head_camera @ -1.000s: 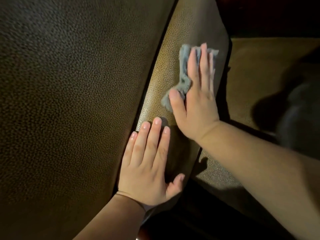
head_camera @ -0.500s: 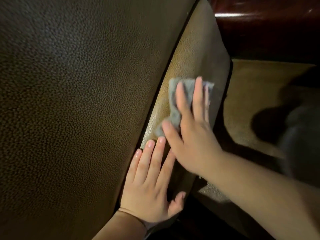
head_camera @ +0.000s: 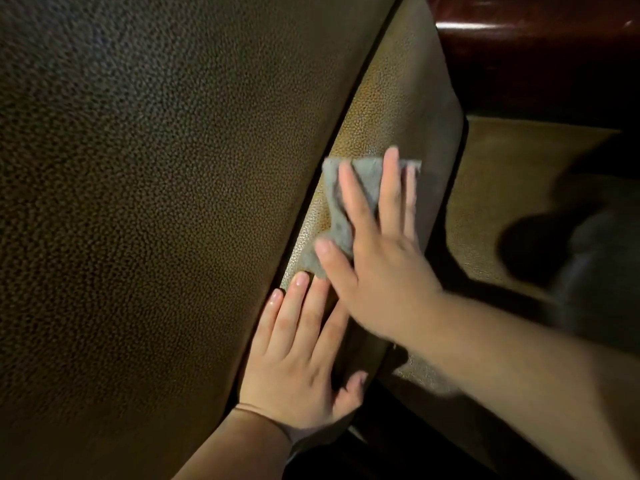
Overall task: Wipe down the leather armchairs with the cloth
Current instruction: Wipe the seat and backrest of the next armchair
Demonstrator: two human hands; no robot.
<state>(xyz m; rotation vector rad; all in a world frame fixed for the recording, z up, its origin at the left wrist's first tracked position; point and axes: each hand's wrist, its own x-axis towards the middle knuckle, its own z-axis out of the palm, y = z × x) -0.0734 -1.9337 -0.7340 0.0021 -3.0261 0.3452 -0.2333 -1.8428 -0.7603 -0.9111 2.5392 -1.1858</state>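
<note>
A brown pebbled leather armchair point(head_camera: 156, 202) fills the left of the view, and a lighter narrow leather panel point(head_camera: 391, 109) runs beside it. A small grey cloth point(head_camera: 341, 202) lies on that panel. My right hand point(head_camera: 377, 265) presses the cloth flat against the leather with straight fingers, thumb at the cloth's lower corner. My left hand point(head_camera: 298, 355) rests flat on the lower part of the same panel, fingers straight, its fingertips partly under my right hand.
A tan seat surface point(head_camera: 491, 202) lies to the right with a dark shadow across it. Glossy dark red wood point(head_camera: 519, 46) shows at the top right. A dark blurred shape point(head_camera: 602, 289) sits at the right edge.
My right hand has slid the cloth down the panel toward my left hand, until they almost touch. The left hand has stayed in place.
</note>
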